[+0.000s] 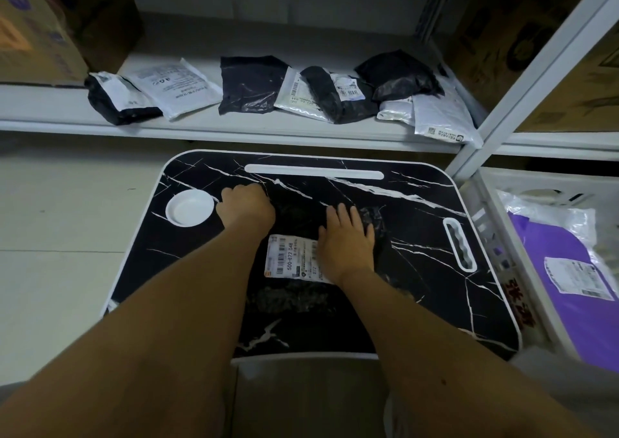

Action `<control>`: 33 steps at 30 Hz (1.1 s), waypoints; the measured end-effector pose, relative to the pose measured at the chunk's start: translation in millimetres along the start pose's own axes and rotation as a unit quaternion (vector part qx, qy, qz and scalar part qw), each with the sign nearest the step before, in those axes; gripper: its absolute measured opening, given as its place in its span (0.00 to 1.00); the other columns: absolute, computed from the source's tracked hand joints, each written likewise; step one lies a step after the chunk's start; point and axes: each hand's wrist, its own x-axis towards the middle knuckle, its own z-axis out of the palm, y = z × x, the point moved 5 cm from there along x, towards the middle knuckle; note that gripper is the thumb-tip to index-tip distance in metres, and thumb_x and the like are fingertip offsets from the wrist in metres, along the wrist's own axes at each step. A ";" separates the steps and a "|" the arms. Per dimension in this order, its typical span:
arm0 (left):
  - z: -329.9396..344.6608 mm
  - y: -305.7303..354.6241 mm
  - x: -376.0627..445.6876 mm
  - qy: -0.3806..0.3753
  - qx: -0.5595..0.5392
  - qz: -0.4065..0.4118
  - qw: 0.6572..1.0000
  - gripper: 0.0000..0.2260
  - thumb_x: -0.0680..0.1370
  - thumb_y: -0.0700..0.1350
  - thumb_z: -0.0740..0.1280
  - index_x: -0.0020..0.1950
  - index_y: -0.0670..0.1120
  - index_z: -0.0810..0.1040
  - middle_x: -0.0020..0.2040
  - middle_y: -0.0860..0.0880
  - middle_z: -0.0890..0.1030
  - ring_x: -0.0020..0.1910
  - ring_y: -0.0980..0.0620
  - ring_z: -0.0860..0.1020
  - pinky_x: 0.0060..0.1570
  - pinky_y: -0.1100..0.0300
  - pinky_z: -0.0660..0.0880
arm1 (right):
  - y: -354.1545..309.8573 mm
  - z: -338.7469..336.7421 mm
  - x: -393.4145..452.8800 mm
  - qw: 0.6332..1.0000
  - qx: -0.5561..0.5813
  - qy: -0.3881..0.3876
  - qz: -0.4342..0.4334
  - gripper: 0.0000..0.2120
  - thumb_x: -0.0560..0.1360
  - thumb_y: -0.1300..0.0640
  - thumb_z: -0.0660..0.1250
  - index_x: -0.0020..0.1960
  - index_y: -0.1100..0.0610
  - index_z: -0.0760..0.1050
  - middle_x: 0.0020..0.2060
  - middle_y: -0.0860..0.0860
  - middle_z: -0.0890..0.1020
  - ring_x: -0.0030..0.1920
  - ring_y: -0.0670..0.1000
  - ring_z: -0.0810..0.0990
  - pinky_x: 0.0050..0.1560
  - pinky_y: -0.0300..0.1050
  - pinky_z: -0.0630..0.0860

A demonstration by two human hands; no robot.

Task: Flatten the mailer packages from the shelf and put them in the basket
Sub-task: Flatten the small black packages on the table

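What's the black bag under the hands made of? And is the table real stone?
Black mailer: likely thin glossy plastic film; it crinkles and glints. Table: marble-look black top with white veins, but the white edge suggests a printed board. Not certain.

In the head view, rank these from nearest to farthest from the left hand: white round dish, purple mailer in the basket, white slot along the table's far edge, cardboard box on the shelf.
From the left hand:
1. White dish, just to its left on the table.
2. White slot, ahead near the table's far edge.
3. Cardboard box, far left on the shelf.
4. Purple mailer, far right in the basket.
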 end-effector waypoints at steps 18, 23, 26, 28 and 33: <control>9.9 -4.5 -7.7 -0.076 -0.186 -0.005 0.980 0.09 0.81 0.49 0.61 0.51 0.44 0.73 0.53 0.43 0.78 0.50 0.45 0.75 0.47 0.53 0.70 | 1.5 -2.5 -16.5 0.998 -0.027 0.033 -0.046 0.25 0.82 0.42 0.47 0.76 0.49 0.59 0.76 0.51 0.60 0.77 0.54 0.53 0.76 0.59 0.50; 15.7 -18.6 -18.5 -0.033 -0.173 -0.112 0.978 0.11 0.83 0.50 0.56 0.52 0.46 0.74 0.56 0.42 0.78 0.58 0.42 0.74 0.56 0.48 0.71 | 11.0 4.1 -12.0 0.993 -0.071 -0.088 0.016 0.31 0.79 0.34 0.39 0.79 0.44 0.38 0.78 0.52 0.37 0.77 0.53 0.34 0.74 0.64 0.39; 10.2 -14.6 -29.0 0.007 -0.154 -0.142 0.978 0.11 0.81 0.45 0.58 0.61 0.44 0.71 0.59 0.42 0.76 0.62 0.41 0.72 0.59 0.47 0.69 | 12.8 5.0 -9.9 0.992 -0.064 -0.097 0.038 0.34 0.79 0.34 0.40 0.79 0.49 0.37 0.78 0.54 0.35 0.77 0.53 0.33 0.74 0.65 0.39; 2.0 -5.0 -39.9 0.076 -0.086 -0.107 0.988 0.13 0.79 0.42 0.61 0.63 0.44 0.68 0.62 0.42 0.73 0.63 0.42 0.70 0.59 0.48 0.68 | 12.5 1.4 -10.5 0.995 -0.035 -0.073 0.049 0.34 0.81 0.38 0.44 0.79 0.53 0.38 0.78 0.54 0.37 0.77 0.53 0.35 0.75 0.63 0.41; 15.9 34.7 -80.8 0.130 0.069 0.198 0.969 0.16 0.79 0.46 0.60 0.67 0.48 0.68 0.70 0.46 0.67 0.72 0.45 0.61 0.71 0.48 0.60 | -10.5 -15.6 -36.5 0.996 -0.020 0.083 0.003 0.30 0.81 0.53 0.57 0.79 0.50 0.48 0.79 0.54 0.47 0.78 0.56 0.43 0.75 0.60 0.49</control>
